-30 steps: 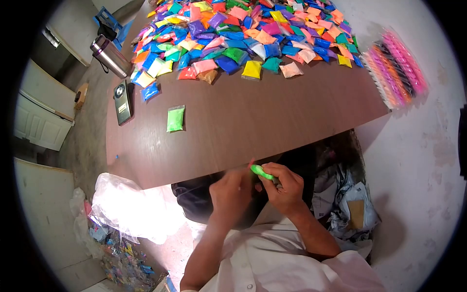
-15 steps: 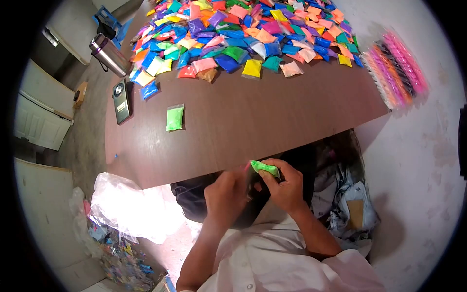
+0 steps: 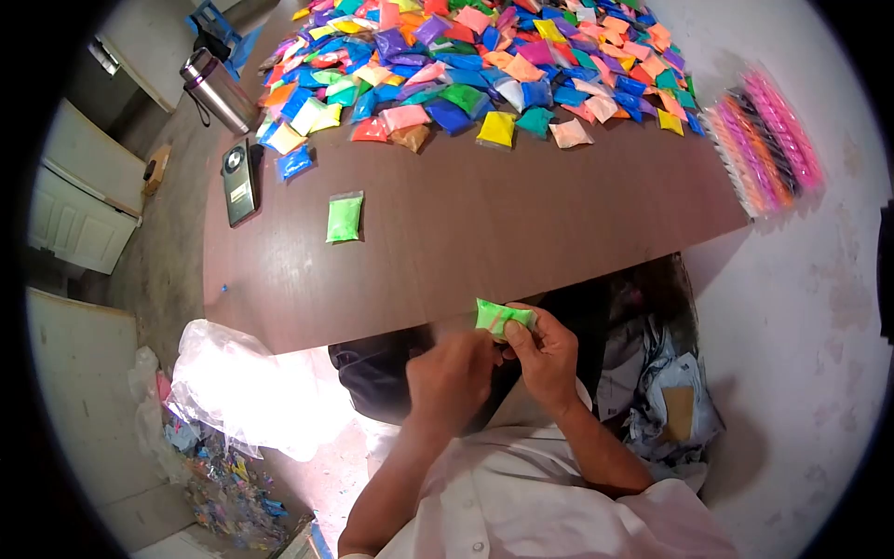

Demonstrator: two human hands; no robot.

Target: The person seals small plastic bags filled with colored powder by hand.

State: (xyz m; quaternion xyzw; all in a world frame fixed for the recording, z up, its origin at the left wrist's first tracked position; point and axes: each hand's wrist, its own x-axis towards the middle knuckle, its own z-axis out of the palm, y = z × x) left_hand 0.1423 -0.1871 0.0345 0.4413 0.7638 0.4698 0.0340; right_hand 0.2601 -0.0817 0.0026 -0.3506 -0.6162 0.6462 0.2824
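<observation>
In my right hand (image 3: 551, 365) is a small clear packet with bright green filling (image 3: 491, 317), pinched between thumb and fingers above my lap at the table's front edge. A thin pinkish-orange streak crosses the packet's face; whether it is a strip or a mark I cannot tell. My left hand (image 3: 451, 380) is close against the packet's lower left side, its fingers curled in and slightly blurred. Whatever those fingers hold is hidden. A second green packet (image 3: 345, 218) lies flat by itself on the brown table (image 3: 419, 242).
Many colourful packets (image 3: 456, 98) are heaped at the table's back. A steel flask (image 3: 220, 91) and a phone (image 3: 241, 184) stand and lie at left. Wrapped bundles of coloured sticks (image 3: 764, 144) lie at the right edge. Clear plastic (image 3: 219, 368) hangs low at left.
The green packet has turned so its broad face shows. My left hand has moved slightly right, closer to it. The view has shifted a little.
</observation>
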